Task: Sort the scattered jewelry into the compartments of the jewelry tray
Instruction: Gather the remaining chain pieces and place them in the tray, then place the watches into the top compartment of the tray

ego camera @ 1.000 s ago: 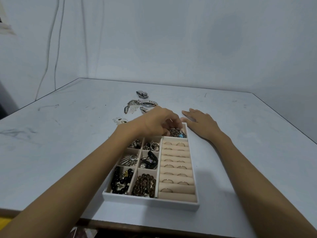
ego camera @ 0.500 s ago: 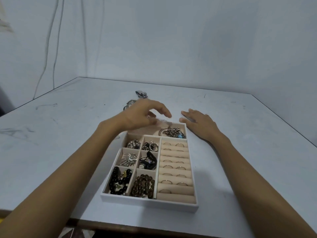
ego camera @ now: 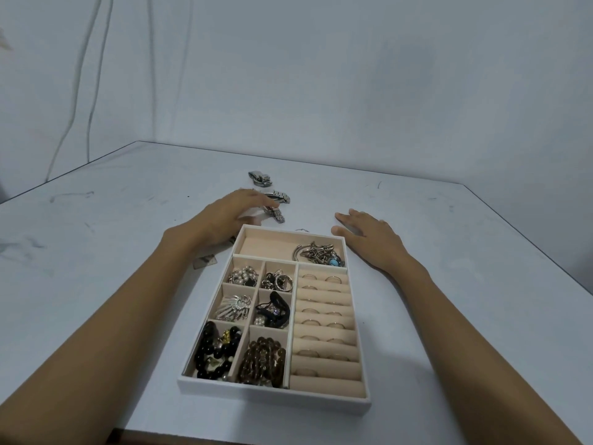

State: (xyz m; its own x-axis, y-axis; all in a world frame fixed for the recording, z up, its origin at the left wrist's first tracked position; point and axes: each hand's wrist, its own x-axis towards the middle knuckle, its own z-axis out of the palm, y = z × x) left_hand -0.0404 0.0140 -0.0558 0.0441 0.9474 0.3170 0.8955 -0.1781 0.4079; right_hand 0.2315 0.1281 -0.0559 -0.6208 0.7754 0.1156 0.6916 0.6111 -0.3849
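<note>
The white jewelry tray (ego camera: 272,395) lies in front of me, its left compartments filled with beads, brooches and rings, its right side lined with ring rolls. A metal bracelet with a blue stone (ego camera: 319,254) lies in the wide far compartment. My left hand (ego camera: 229,216) hovers open past the tray's far left corner, fingertips over the silver watches (ego camera: 276,196) scattered on the table. My right hand (ego camera: 369,234) rests flat and open beside the tray's far right corner. Another watch (ego camera: 260,178) lies farther back.
A small clear-wrapped piece (ego camera: 204,261) lies on the table just left of the tray, under my left forearm. The grey table (ego camera: 96,252) ends at walls behind and at an edge on the right. Cables (ego camera: 90,91) hang on the left wall.
My left hand left the bracelet in the far compartment, opened, and moved back and left out of the tray to the watches. The right hand stayed put.
</note>
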